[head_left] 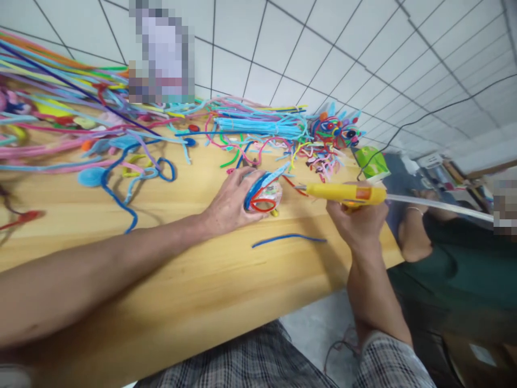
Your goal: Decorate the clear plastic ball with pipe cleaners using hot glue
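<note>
My left hand (234, 202) is wrapped round a small rounded craft piece (271, 189) covered with blue, light blue and red pipe cleaners. A red loop stands out on its near side. In my right hand (359, 221) is a yellow hot glue gun (343, 193), its nozzle pointing left toward the craft piece, a short gap apart from it. A long pale glue stick (436, 203) sticks out of the gun's back end. On the table below the craft piece lies a blue pipe cleaner (289, 238).
Many coloured pipe cleaners (60, 124) spread over the table's left and back. A light blue bundle (258, 126) lies near finished-looking colourful figures (335, 128) and a green box (371, 161). Another person's arm (416, 231) is at the right. A black cable (436, 110) hangs there.
</note>
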The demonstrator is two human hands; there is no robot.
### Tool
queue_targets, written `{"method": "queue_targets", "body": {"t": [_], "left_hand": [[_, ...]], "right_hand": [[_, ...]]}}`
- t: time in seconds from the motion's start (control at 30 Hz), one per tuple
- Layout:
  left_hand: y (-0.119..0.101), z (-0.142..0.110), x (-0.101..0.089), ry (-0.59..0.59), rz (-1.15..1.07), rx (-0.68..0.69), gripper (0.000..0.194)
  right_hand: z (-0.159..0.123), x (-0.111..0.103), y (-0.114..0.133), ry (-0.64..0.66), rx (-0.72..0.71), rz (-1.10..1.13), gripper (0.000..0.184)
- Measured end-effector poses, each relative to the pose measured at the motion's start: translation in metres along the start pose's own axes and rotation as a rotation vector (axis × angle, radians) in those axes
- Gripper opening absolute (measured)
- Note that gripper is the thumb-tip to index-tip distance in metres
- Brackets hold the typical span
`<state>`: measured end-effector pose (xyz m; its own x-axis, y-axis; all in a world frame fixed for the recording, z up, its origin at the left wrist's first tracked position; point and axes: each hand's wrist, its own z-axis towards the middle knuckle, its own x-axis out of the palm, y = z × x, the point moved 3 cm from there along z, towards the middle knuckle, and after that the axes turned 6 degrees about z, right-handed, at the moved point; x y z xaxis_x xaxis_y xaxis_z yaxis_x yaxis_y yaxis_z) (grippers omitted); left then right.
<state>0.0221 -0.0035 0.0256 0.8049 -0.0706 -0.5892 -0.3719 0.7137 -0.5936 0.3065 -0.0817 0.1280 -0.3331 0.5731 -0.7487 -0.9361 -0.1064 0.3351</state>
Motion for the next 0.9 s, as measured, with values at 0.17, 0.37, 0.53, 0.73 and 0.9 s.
{"method": "queue_targets", "body": {"t": [0.17, 0.37, 0.53, 0.73, 0.9], "left_hand": [[0.001, 0.0, 0.002, -0.031, -0.01, 0.025, 0.095], [0.005, -0.001, 0.007, -0.07, -0.017, 0.063, 0.094], [0.006, -0.001, 0.009, -0.073, -0.015, 0.08, 0.092], [0.005, -0.001, 0.008, -0.069, -0.03, 0.074, 0.093], [0.006, -0.001, 0.009, -0.063, -0.027, 0.054, 0.094]], "right_hand": [[-0.006, 0.007, 0.053, 0.003, -0.456, -0.032, 0.025], [-0.003, 0.016, 0.056, 0.021, -0.546, -0.101, 0.029], [-0.003, 0.02, 0.061, 0.0, -0.592, -0.127, 0.03], [-0.002, 0.021, 0.063, 0.014, -0.608, -0.082, 0.03], [-0.002, 0.019, 0.062, 0.019, -0.608, -0.084, 0.028]]}}
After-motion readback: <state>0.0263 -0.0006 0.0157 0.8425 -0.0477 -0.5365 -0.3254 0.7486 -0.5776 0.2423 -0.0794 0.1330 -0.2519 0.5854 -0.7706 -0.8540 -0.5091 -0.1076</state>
